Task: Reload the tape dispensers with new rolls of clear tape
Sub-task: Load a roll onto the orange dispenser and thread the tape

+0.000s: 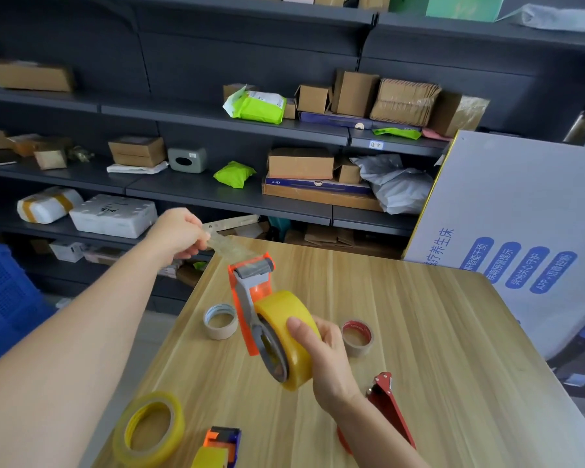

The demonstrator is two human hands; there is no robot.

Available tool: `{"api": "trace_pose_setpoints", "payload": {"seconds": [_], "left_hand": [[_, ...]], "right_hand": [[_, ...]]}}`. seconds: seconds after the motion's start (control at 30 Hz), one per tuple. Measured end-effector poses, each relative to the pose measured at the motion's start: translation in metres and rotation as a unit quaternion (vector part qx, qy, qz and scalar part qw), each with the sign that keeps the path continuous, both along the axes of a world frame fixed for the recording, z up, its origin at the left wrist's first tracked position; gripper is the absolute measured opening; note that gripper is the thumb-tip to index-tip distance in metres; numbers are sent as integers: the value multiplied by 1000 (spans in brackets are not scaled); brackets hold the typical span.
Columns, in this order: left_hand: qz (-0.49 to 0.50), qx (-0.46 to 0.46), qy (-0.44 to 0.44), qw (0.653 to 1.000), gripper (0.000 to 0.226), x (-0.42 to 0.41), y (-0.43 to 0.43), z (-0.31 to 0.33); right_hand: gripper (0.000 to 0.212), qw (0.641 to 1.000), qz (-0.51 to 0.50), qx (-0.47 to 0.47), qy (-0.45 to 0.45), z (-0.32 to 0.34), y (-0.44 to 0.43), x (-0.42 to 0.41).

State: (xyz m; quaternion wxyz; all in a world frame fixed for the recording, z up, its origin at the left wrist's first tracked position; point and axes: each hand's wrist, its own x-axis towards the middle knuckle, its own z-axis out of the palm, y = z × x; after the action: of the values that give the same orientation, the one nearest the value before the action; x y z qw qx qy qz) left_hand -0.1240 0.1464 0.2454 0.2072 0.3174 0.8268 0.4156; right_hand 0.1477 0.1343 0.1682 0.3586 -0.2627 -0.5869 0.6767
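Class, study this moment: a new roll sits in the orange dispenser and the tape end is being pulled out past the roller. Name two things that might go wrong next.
1. The left hand pinches the clear tape strip by its tip; the strip may slip free or stick to itself.
2. The right hand holds the orange and grey tape dispenser in the air by the yellowish tape roll alone, so the dispenser could twist as the strip is pulled.

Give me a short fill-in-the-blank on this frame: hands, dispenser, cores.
1. The right hand grips the ____ tape roll on the orange dispenser.
2. The left hand pulls the tape end out past the ____.
3. ____ empty cores lie on the table.

Answers: yellow; roller; two
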Motion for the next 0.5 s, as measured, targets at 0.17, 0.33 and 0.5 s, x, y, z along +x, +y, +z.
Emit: {"api": "trace_pose_setpoints", "payload": {"seconds": [0.17, 0.33, 0.5], "left_hand": [[-46, -35, -84, 995, 18, 14, -3, -47], [-104, 19, -111, 988, 27, 33, 1, -77], [-127, 11, -242, 962, 22, 54, -3, -100]], "right_hand": [[56, 999, -29, -32, 11, 3, 5, 2], [31, 997, -53, -62, 2, 7, 5, 1], [25, 992, -86, -96, 6, 12, 8, 3]]}}
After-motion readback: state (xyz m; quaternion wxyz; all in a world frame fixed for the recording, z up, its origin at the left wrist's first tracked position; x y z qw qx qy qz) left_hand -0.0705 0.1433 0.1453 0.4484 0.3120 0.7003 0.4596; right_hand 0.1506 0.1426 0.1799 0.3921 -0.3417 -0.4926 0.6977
